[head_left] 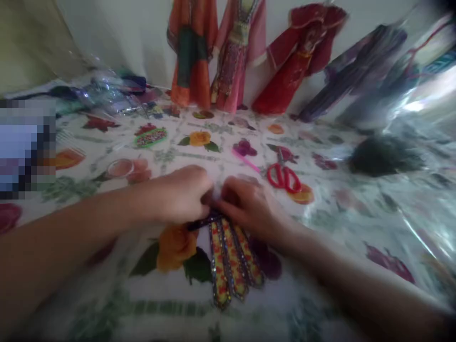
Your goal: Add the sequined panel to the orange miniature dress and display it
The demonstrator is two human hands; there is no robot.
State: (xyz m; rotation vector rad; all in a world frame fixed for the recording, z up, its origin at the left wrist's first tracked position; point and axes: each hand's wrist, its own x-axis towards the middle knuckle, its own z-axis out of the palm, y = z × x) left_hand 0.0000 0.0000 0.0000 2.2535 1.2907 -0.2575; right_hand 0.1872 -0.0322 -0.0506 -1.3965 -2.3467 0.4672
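A small doll-size garment piece (233, 261) lies in front of me: three pointed yellow-and-red patterned strips, edged with shiny trim, hang from a dark purple band (204, 221). My left hand (185, 192) is closed at the band's upper edge, its fingertips mostly turned out of sight. Beside it my right hand (249, 202) pinches the same band with thumb and fingers. The two hands nearly meet, and a bit of pale purple material shows between them. Motion blur hides fine detail at the fingertips.
Red-handled scissors (284, 176) and a pink stick (245, 160) lie beyond my right hand. A bead-filled green-edged dish (151, 137) and a clear round lid (120, 167) are left. Several dressed doll figures (192, 57) line the wall; a dark bundle (383, 156) sits right. Flowered cloth covers the table.
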